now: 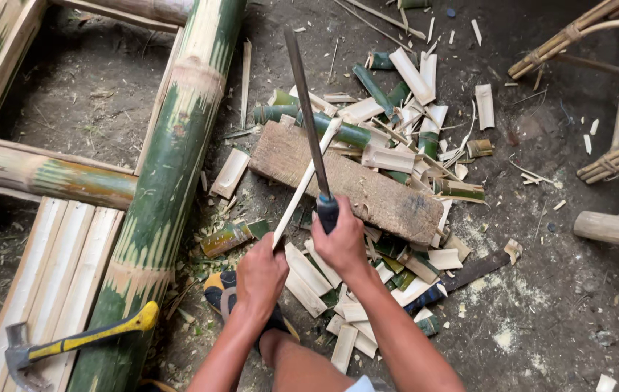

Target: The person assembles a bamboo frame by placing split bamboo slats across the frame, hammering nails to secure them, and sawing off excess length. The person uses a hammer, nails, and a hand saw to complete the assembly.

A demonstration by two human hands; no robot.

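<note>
Far left: bamboo frame (41,174) of green-and-tan poles lying on the dirt floor (578,305), split pale slats (55,276) under it. Hammer (77,340) with a yellow-and-black handle rests on the slats, bottom left, just beside the thick green pole (171,174) that runs diagonally up the frame.

Centre: left hand (261,274) is closed around the lower end of a thin pale bamboo strip (306,181); the strip's upper end leans on a worn wooden block (345,181). Right hand (340,243) is fisted on the dark handle of a long knife (308,116), blade pointing up and away, crossing the strip (contact point looks like mid-strip, can't tell exactly). Foot in a sandal (226,294) is below the left hand.

Around the block: heap of bamboo offcuts (404,116), white insides and green skins. A second dark blade (469,272) lies among the chips to the right.

Right: tied bamboo bundles (563,40), a round wooden post end (614,229), sawdust patches on the floor. No labels or signs visible.
</note>
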